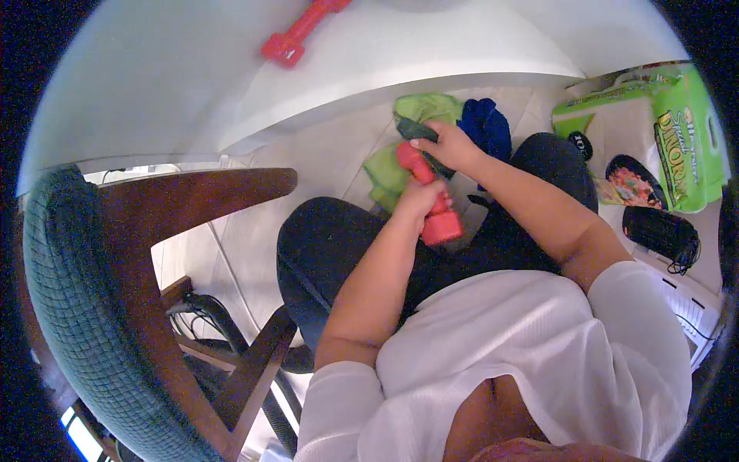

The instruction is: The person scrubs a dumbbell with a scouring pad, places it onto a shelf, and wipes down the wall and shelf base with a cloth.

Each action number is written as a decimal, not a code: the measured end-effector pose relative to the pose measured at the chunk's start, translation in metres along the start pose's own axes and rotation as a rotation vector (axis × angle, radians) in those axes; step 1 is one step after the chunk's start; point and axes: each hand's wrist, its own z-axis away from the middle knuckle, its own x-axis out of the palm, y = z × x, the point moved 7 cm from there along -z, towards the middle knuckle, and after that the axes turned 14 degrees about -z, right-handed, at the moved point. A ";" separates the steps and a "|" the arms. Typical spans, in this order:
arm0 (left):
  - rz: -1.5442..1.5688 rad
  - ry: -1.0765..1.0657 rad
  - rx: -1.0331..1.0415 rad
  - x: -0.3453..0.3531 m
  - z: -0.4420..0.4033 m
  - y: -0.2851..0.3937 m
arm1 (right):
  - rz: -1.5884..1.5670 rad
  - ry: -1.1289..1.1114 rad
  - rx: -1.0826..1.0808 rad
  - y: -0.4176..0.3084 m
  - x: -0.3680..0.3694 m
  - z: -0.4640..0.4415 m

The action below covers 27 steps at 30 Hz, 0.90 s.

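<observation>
My left hand [423,198] is wrapped round the handle of a red dumbbell [443,228], held tilted above my lap. Dark green cloth [416,129] is pinched in my right hand [454,146], close to the dumbbell's far end. Whether the cloth touches the dumbbell I cannot tell. Beneath and beyond my hands, light green cloth [428,105] lies on the floor. A dark blue cloth [486,127] is bunched just beyond my right forearm.
Another red dumbbell [286,49] rests on the white surface [431,46] ahead. To the left stands a wooden chair [200,192] with teal upholstery. At the right are a green rice bag [689,146], a black device [660,235] with a cord and a white unit [677,296].
</observation>
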 end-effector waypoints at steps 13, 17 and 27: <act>0.034 0.032 -0.034 -0.001 0.001 -0.005 | -0.021 -0.038 0.118 0.004 -0.013 -0.014; -0.012 0.018 0.040 0.001 -0.008 -0.005 | 0.068 -0.057 0.023 -0.006 -0.001 0.006; -0.100 0.058 0.030 -0.005 -0.005 -0.005 | 0.112 0.175 -0.033 -0.004 -0.010 -0.029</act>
